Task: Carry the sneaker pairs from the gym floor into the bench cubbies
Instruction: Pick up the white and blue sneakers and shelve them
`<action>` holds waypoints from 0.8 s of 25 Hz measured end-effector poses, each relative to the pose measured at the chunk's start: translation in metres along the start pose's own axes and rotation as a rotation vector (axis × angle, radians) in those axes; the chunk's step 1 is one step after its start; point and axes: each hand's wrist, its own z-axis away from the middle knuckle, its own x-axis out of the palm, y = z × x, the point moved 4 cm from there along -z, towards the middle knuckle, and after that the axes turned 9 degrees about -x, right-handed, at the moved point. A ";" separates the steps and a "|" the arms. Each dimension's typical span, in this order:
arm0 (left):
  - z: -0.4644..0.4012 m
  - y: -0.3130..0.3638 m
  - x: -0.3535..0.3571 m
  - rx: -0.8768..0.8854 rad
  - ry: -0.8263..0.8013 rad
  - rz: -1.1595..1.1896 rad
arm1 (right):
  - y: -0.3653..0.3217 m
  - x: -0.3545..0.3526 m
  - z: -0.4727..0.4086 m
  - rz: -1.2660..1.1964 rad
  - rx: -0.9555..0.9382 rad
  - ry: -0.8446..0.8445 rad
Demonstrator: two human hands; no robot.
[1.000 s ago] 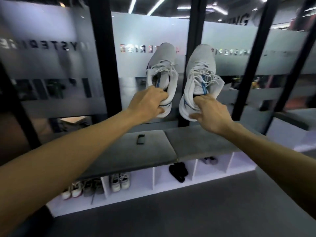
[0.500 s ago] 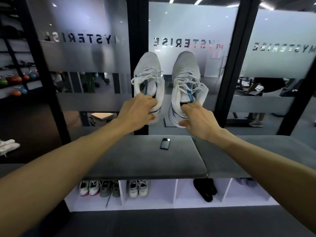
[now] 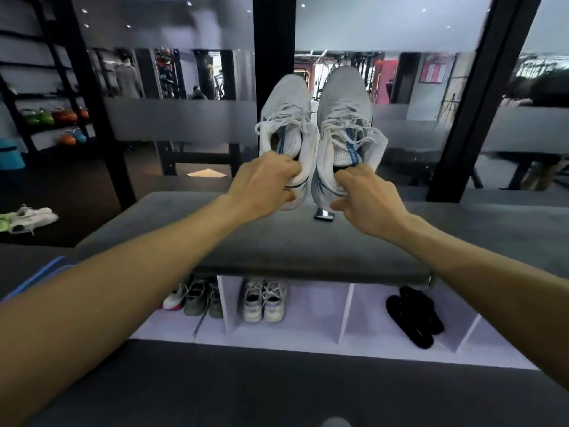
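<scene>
I carry a pair of white sneakers with blue trim out in front of me, toes pointing away. My left hand point(image 3: 264, 183) grips the heel collar of the left sneaker point(image 3: 286, 118). My right hand point(image 3: 366, 198) pinches the heel collar of the right sneaker point(image 3: 345, 118). Both shoes hang in the air above the grey padded bench point(image 3: 277, 241). Below the cushion are white cubbies point(image 3: 348, 312). One cubby holds a white pair point(image 3: 264, 300), another black slippers point(image 3: 415, 315), and the leftmost holds several shoes point(image 3: 194, 298). The cubby between the white pair and the slippers shows no shoes.
A phone point(image 3: 324, 214) lies on the bench cushion just under the held shoes. Another white pair with green soles point(image 3: 27, 218) lies on the dark floor at left. Black pillars point(image 3: 274, 72) and frosted glass stand behind the bench. Kettlebells point(image 3: 58, 117) sit on a rack at far left.
I have come closer to the bench, which now fills more of the view, and the cubbies are nearer. Both hands keep their hold on the sneakers.
</scene>
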 end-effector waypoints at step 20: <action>0.261 -0.015 0.309 -0.006 -0.372 0.136 | -0.056 0.304 0.255 -0.142 0.165 -0.342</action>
